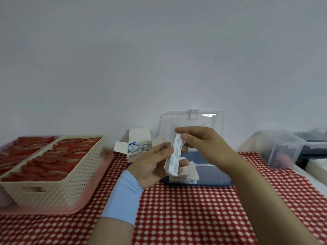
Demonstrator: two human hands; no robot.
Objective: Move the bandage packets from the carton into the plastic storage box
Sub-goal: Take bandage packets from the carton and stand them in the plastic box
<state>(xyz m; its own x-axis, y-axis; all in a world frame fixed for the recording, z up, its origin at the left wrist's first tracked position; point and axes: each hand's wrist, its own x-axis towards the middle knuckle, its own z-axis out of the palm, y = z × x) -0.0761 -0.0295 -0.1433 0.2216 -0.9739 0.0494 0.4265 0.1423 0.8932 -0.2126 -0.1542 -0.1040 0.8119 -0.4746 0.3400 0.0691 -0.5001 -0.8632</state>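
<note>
Our left grip [155, 165] is clenched round the lower half of a stack of bandage packets [174, 156], with the thumb on the near face and the fingers wrapped behind. Our right grip [200, 144] pinches the top end of the same stack between thumb and fingertips. We hold the stack upright, slightly tilted, in the air just above the plastic storage box [208, 184]. Its blue base lies open on the table [177, 213], and its clear lid [192, 121] stands up behind.

A few rows of stored packets [184, 176] already lie in the near left part of the box, while much of its blue floor is bare. The carton [131, 157] stands just left of the box, behind our left grip, with its flaps open and loose packets [139, 149] showing inside. We judge the task partly done: this stack has yet to go down, and several more handfuls wait in the carton.

The packets carry blue print and the carton front has reddish marks, but both are too small for us to read, and we can make out no brand.

Farther out, a cream basket [58, 188] of red sachets sits on a pink tray [88, 208] at the left, and a clear container [283, 149] stands at the right
</note>
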